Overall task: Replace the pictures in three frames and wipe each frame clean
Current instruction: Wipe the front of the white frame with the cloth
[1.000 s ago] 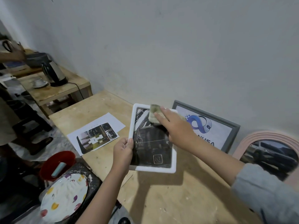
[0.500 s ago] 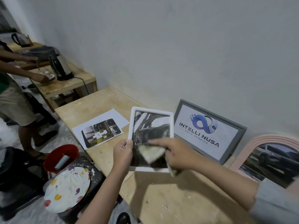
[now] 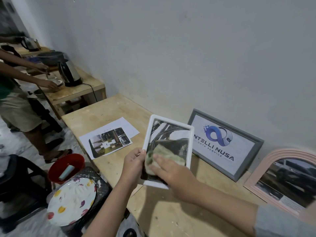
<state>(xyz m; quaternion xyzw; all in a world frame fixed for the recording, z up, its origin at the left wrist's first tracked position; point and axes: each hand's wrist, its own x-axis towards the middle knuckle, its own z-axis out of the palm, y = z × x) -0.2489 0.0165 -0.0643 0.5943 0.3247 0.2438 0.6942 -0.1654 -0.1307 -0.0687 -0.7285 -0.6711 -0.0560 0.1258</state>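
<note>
A white frame with a dark car picture is held tilted above the wooden table. My left hand grips its left edge. My right hand presses a pale greenish cloth flat against the lower part of the glass with straight fingers. A grey frame with a blue logo picture leans against the wall to the right. Further right leans a pink arched frame showing a dark car. Loose printed pictures lie on the table to the left.
A red bowl and a spotted plate sit on a dark stool at the lower left. Another person stands at a second wooden table with a kettle and cups at the far left. The wall is close behind the frames.
My right hand swept the cloth from the top of the white frame down to its lower left part. The frame is tilted more upright. The view shifted, showing the other person.
</note>
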